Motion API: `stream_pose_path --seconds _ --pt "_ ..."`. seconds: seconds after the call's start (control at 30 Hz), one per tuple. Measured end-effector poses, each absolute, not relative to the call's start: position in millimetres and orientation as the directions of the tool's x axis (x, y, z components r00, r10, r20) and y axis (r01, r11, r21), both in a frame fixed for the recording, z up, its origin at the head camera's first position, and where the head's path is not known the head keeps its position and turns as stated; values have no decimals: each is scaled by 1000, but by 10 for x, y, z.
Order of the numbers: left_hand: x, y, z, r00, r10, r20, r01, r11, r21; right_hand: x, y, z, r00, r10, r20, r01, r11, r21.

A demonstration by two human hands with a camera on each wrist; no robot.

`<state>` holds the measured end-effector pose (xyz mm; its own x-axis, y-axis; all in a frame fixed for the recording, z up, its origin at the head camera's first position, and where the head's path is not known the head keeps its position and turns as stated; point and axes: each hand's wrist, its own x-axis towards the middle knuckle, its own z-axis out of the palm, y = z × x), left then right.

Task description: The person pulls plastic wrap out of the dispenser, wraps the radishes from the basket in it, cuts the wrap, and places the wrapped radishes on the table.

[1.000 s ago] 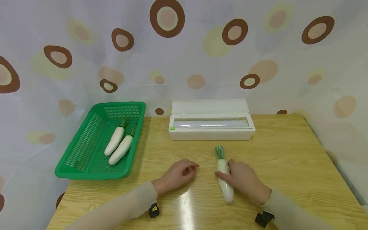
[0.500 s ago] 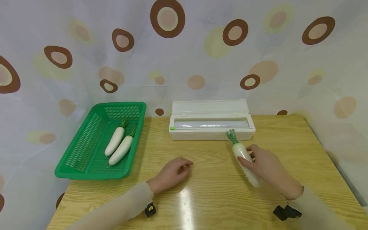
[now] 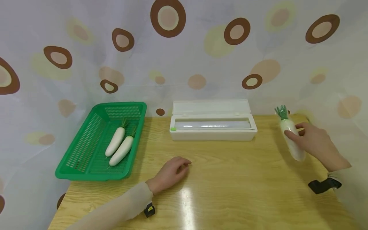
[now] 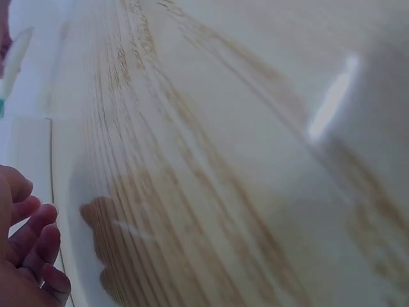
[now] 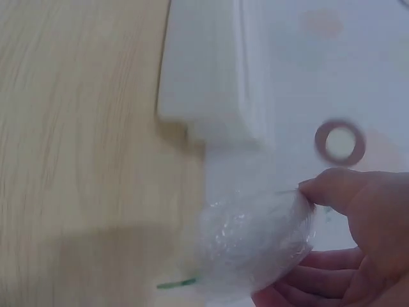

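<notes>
head view: the right hand (image 3: pixel 314 142) pinches a wrapped white radish (image 3: pixel 291 139), thumb and fingers clamped on its sides, above the right rear of the table (image 3: pixel 235 179); the wrap looks like clear film, though the right wrist view is blurred. a white box (image 3: pixel 214 135), lid raised, stands left of it. the left hand (image 3: pixel 169 174) is near the table's front, fingers loosely bent. two unwrapped radishes (image 3: pixel 122 151) lie in the green basket (image 3: pixel 95 176).

Wrapped radish (image 3: pixel 292 148) part hid. behind R grip (image 3: pixel 317 142)
R-wrist view: white box (image 5: pixel 201 64) beyond grip blurred, cut off at top.
</notes>
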<state>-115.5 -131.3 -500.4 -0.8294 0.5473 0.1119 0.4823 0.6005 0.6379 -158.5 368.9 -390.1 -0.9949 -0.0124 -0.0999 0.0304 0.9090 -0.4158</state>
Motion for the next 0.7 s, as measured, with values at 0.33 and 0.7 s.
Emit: stream_pose_path --seconds 0.33,0.7 --pt "-1134 -1357 -5039 -839 531 120 484 628 609 -1835 4383 -4332 -992 71 -101 101 939 -328" --pt "-1126 -1374 -5041 -845 521 120 481 643 596 -2016 4565 -4623 -996 66 -66 85 935 -344"
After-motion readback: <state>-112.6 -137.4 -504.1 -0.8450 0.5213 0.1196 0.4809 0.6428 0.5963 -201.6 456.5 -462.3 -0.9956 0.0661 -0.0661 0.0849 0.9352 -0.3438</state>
